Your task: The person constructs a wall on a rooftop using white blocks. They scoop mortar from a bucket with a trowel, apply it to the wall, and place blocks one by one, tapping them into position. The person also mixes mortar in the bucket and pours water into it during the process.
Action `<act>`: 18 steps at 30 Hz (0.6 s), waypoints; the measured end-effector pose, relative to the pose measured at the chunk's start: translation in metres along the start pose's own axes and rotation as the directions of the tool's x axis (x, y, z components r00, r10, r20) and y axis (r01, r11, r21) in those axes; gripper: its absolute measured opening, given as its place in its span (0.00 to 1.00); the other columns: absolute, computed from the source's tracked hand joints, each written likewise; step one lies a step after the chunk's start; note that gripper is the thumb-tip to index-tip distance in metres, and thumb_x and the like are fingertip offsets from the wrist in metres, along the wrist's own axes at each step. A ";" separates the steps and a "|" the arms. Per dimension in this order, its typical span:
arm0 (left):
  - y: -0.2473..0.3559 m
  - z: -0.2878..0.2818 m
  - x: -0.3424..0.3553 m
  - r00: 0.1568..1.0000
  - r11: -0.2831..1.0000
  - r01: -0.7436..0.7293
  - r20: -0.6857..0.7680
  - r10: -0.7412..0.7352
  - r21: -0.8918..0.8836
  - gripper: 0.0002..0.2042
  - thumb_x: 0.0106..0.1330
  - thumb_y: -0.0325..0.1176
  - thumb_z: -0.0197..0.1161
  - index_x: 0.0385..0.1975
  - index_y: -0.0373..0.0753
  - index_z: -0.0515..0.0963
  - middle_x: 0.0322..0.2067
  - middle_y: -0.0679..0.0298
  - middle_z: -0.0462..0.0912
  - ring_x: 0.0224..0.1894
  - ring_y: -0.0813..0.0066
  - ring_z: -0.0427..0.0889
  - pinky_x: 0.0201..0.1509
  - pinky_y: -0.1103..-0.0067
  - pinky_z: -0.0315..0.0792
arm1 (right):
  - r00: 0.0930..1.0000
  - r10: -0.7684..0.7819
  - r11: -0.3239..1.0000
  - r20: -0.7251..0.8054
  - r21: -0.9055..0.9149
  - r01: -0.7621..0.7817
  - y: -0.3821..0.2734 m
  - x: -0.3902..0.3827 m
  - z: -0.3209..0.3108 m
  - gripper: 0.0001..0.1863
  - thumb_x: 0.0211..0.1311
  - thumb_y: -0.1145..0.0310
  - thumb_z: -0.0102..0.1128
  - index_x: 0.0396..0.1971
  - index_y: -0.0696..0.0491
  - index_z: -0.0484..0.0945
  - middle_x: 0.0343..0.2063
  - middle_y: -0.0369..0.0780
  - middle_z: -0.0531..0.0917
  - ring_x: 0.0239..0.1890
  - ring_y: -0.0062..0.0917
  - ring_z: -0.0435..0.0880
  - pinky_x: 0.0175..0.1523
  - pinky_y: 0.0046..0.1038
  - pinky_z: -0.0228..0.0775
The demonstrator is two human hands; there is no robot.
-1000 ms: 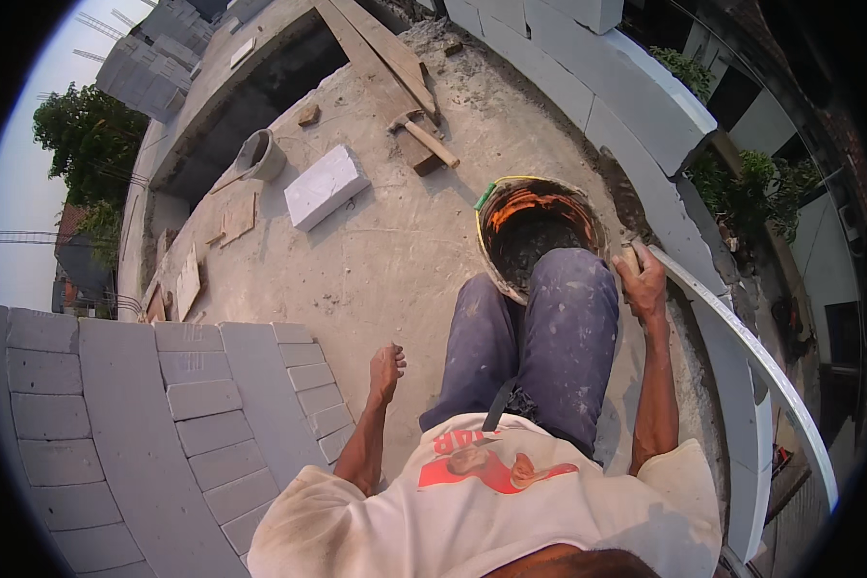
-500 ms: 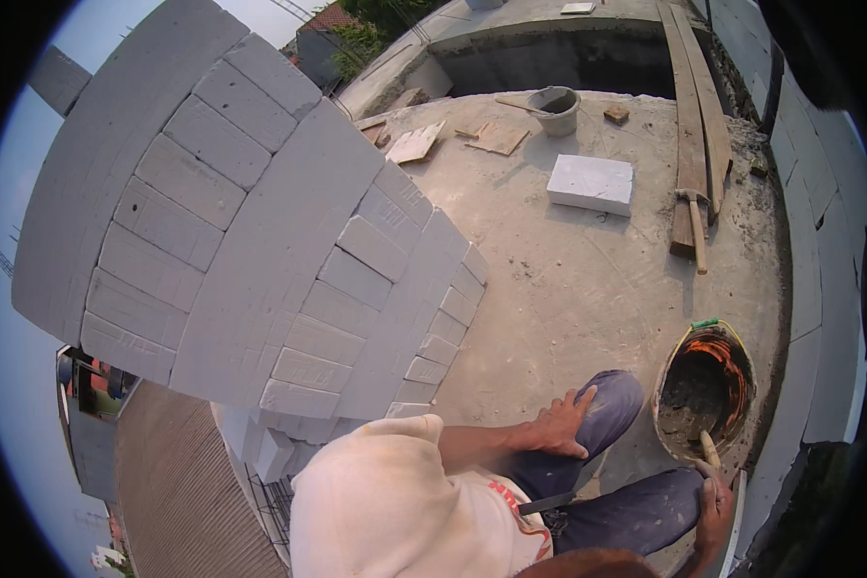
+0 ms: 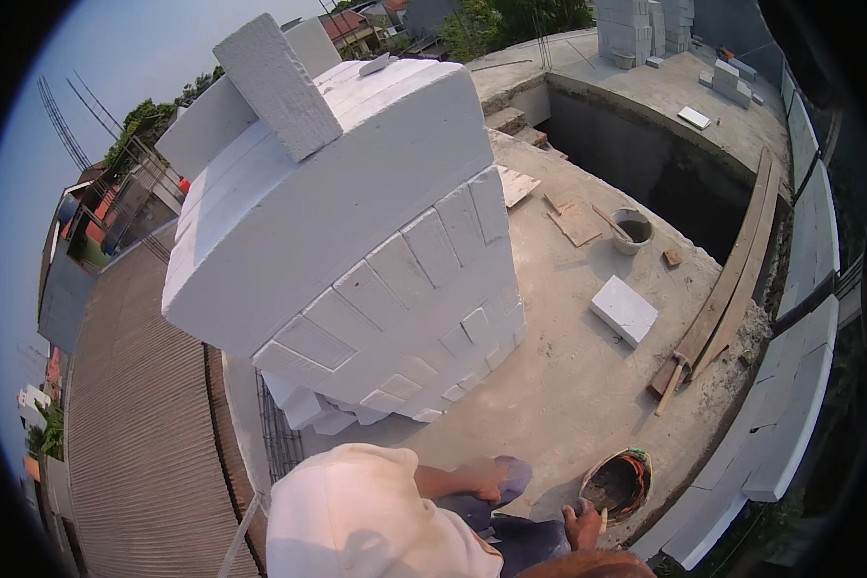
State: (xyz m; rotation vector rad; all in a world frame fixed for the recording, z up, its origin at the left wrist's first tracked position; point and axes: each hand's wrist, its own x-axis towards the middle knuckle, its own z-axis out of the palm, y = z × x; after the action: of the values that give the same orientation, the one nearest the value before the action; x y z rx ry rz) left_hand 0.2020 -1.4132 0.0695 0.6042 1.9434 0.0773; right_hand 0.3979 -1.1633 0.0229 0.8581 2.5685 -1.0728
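My left hand (image 3: 488, 479) rests on my bent left knee (image 3: 513, 480), its fingers lying over the dark trouser cloth. Beside the lower left rim of a mortar bucket (image 3: 645, 494), my right hand (image 3: 581, 527) has thumb and fingers apart. Close by its right side, a light wooden tool handle (image 3: 604, 520) sticks out of the bucket; the tool's head is hidden. Dark grey mortar (image 3: 607, 486) lies inside, and orange shows on the inner wall. My right forearm (image 3: 588, 566) crosses the lower edge of the picture.
A tall stack of white blocks (image 3: 376, 222) rises at left, one block (image 3: 277, 87) tilted on top. A single block (image 3: 625, 310), a grey bucket (image 3: 632, 231), planks (image 3: 718, 289) and a hammer (image 3: 672, 380) lie ahead. Beyond is a deep opening (image 3: 645, 144); a block wall (image 3: 780, 405) borders the right.
The view has swung up and left, showing the stack's top and more distance. My right hand has shifted from the handle's end to its left side. My left hand stays on the knee.
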 end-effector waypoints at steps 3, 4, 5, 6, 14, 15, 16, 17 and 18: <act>0.015 -0.059 -0.093 0.975 0.982 -0.182 -0.125 0.186 0.039 0.31 0.50 0.41 0.74 0.58 0.38 0.81 0.51 0.46 0.86 0.58 0.47 0.84 0.60 0.58 0.78 | 0.981 -0.192 0.940 -0.018 0.286 0.189 -0.202 0.020 -0.117 0.40 0.60 0.59 0.78 0.68 0.63 0.72 0.50 0.54 0.87 0.48 0.41 0.90 0.51 0.38 0.83; 0.014 -0.070 -0.108 0.975 0.978 -0.204 -0.074 0.207 0.051 0.30 0.52 0.40 0.73 0.58 0.38 0.81 0.51 0.47 0.86 0.58 0.47 0.84 0.60 0.59 0.78 | 0.938 -0.340 0.885 -0.063 0.317 0.342 -0.259 0.030 -0.142 0.43 0.58 0.62 0.80 0.70 0.61 0.69 0.52 0.52 0.86 0.49 0.39 0.89 0.51 0.38 0.82; -0.004 -0.062 -0.102 0.970 0.974 -0.224 -0.096 0.225 0.013 0.27 0.55 0.41 0.71 0.57 0.37 0.82 0.52 0.46 0.86 0.57 0.49 0.84 0.61 0.61 0.78 | 0.847 -0.512 0.797 -0.145 0.287 0.531 -0.320 0.038 -0.170 0.46 0.53 0.64 0.83 0.70 0.60 0.68 0.54 0.53 0.84 0.49 0.41 0.89 0.53 0.41 0.82; -0.036 -0.032 -0.079 0.957 0.959 -0.253 -0.179 0.228 -0.130 0.25 0.58 0.42 0.69 0.55 0.37 0.83 0.53 0.45 0.85 0.57 0.51 0.85 0.63 0.62 0.77 | 0.727 -0.662 0.690 -0.183 0.231 0.686 -0.388 0.040 -0.192 0.49 0.51 0.63 0.85 0.72 0.59 0.67 0.54 0.51 0.84 0.49 0.41 0.88 0.54 0.40 0.81; -0.059 -0.174 -0.201 0.609 0.301 -0.747 -0.792 -0.051 -0.593 0.29 0.77 0.52 0.64 0.62 0.29 0.77 0.58 0.55 0.84 0.60 0.62 0.84 0.66 0.70 0.75 | 0.008 -0.870 0.126 -0.494 -0.206 0.970 -0.756 0.029 -0.243 0.76 0.38 0.44 0.90 0.81 0.52 0.44 0.73 0.60 0.60 0.66 0.50 0.79 0.75 0.48 0.72; -0.054 -0.206 -0.216 0.565 0.201 -0.804 -0.824 -0.031 -0.559 0.30 0.78 0.53 0.62 0.64 0.30 0.75 0.59 0.56 0.84 0.60 0.63 0.83 0.66 0.69 0.75 | 0.043 -0.859 0.157 -0.511 -0.181 0.971 -0.774 0.038 -0.246 0.76 0.38 0.46 0.90 0.80 0.54 0.44 0.70 0.61 0.63 0.64 0.51 0.80 0.73 0.47 0.74; -0.050 -0.233 -0.237 0.527 0.101 -0.843 -0.849 -0.042 -0.529 0.31 0.79 0.55 0.60 0.66 0.31 0.74 0.59 0.56 0.83 0.61 0.64 0.83 0.65 0.68 0.75 | 0.086 -0.849 0.179 -0.522 -0.131 0.975 -0.789 0.054 -0.235 0.75 0.38 0.47 0.90 0.79 0.56 0.44 0.68 0.63 0.65 0.62 0.51 0.81 0.71 0.46 0.76; -0.047 -0.258 -0.251 0.456 0.058 -0.888 -0.890 -0.017 -0.457 0.31 0.80 0.56 0.57 0.66 0.32 0.73 0.61 0.55 0.81 0.63 0.64 0.81 0.66 0.66 0.74 | 0.122 -0.833 0.204 -0.539 -0.095 0.974 -0.797 0.061 -0.235 0.74 0.38 0.49 0.90 0.79 0.57 0.45 0.66 0.64 0.68 0.61 0.52 0.83 0.69 0.46 0.78; -0.043 -0.279 -0.259 0.384 0.007 -0.923 -0.923 0.007 -0.384 0.31 0.80 0.57 0.54 0.66 0.33 0.72 0.63 0.54 0.79 0.64 0.64 0.79 0.67 0.64 0.73 | 0.181 -0.838 0.250 -0.514 -0.068 0.966 -0.798 0.064 -0.241 0.72 0.38 0.51 0.89 0.78 0.59 0.46 0.63 0.65 0.71 0.58 0.52 0.84 0.67 0.46 0.80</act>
State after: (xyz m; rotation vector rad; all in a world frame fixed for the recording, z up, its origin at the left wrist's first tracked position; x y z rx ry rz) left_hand 0.0266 -1.5060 0.3978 0.4343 1.6532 2.3252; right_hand -0.1258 -1.4129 0.6242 -0.8486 3.4288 -1.6783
